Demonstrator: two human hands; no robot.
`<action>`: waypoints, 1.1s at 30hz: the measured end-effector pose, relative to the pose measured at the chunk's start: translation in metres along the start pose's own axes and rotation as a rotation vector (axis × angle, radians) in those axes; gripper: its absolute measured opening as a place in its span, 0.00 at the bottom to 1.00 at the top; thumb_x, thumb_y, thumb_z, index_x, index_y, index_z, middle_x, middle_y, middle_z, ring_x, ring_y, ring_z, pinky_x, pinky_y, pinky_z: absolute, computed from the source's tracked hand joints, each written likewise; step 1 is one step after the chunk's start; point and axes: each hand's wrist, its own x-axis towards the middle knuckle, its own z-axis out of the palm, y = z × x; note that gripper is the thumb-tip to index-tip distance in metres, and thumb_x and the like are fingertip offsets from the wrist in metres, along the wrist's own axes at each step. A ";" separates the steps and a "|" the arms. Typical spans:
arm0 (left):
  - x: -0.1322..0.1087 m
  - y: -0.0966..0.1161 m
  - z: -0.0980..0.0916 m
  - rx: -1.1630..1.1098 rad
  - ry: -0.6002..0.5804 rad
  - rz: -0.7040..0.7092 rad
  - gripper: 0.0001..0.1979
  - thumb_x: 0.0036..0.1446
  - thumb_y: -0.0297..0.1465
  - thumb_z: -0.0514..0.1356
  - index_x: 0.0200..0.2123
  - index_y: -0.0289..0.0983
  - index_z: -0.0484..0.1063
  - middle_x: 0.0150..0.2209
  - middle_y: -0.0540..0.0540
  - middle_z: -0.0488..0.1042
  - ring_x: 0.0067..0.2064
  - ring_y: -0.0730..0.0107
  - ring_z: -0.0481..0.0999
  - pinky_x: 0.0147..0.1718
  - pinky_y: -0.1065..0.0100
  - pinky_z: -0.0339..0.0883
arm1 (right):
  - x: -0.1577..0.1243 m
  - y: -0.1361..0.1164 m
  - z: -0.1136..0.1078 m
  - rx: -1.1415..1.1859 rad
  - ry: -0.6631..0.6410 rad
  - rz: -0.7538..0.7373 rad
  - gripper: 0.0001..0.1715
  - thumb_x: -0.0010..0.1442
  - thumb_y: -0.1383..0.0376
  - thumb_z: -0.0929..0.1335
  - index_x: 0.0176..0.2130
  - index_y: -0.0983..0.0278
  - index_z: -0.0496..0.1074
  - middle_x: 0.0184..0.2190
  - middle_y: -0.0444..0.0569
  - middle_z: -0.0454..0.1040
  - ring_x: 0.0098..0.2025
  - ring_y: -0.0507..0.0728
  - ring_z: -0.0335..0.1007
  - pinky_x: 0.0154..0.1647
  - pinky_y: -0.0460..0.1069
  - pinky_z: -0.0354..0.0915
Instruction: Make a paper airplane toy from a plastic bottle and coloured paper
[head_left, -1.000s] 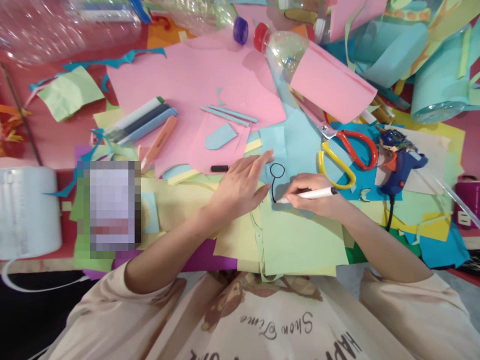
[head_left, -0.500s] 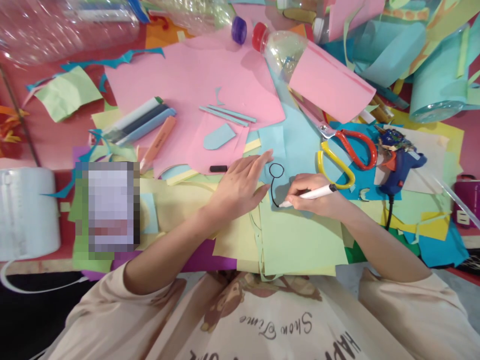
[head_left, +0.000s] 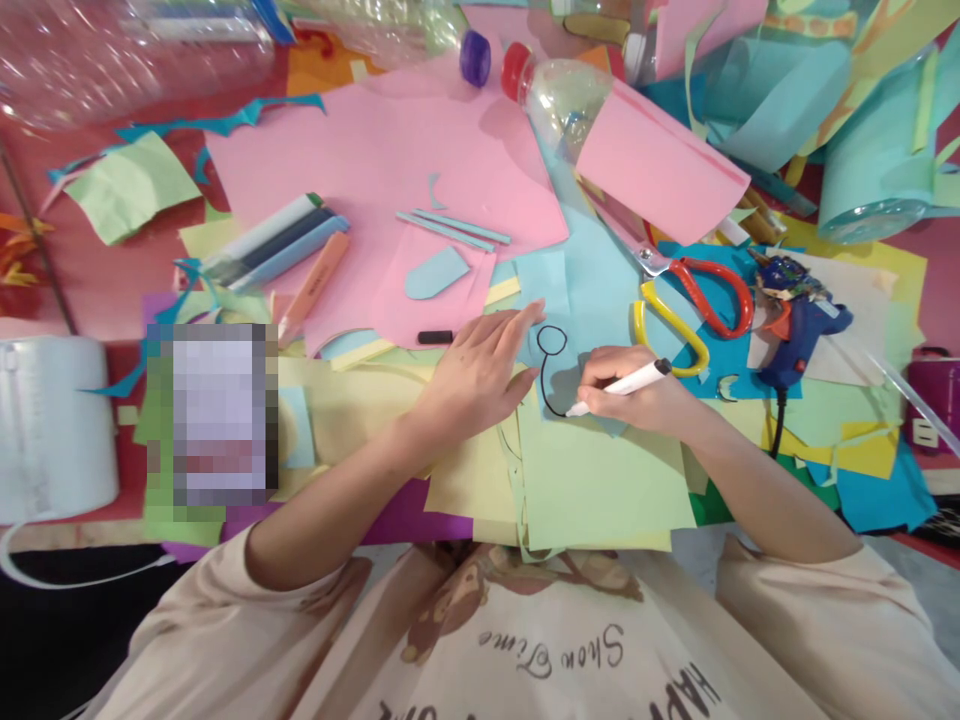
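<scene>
My right hand (head_left: 626, 388) is closed around a white marker (head_left: 628, 381), its tip touching a light blue paper sheet (head_left: 592, 295). A black drawn outline (head_left: 550, 365) with a small loop at the top runs down to the marker tip. My left hand (head_left: 480, 368) lies flat with fingers stretched out, pressing the paper just left of the outline. A black marker cap (head_left: 436, 337) lies to the left of my left hand's fingers.
Red-and-yellow scissors (head_left: 694, 305) and a blue glue gun (head_left: 795, 320) lie right of my hands. Several pens (head_left: 274, 245) lie at the left on pink paper (head_left: 390, 170). Plastic bottles (head_left: 555, 95) and rolled paper crowd the far edge. A white roll (head_left: 52, 425) stands far left.
The marker tip has moved down and to the right, extending the black line into a curve. My left hand has stayed in place.
</scene>
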 end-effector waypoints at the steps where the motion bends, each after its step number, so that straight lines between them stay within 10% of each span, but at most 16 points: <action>1: 0.000 0.000 0.000 0.000 0.001 0.001 0.33 0.61 0.28 0.57 0.66 0.35 0.47 0.55 0.38 0.73 0.56 0.53 0.71 0.53 0.52 0.67 | 0.000 0.000 0.000 -0.003 0.001 0.005 0.17 0.57 0.65 0.66 0.19 0.63 0.61 0.18 0.41 0.63 0.25 0.50 0.57 0.28 0.47 0.54; 33: 0.001 0.001 -0.001 -0.008 -0.026 -0.026 0.26 0.61 0.28 0.55 0.62 0.35 0.56 0.56 0.38 0.73 0.58 0.54 0.71 0.54 0.51 0.67 | 0.001 -0.004 -0.006 0.124 0.025 0.101 0.13 0.53 0.67 0.63 0.18 0.63 0.62 0.17 0.42 0.63 0.21 0.49 0.54 0.22 0.47 0.50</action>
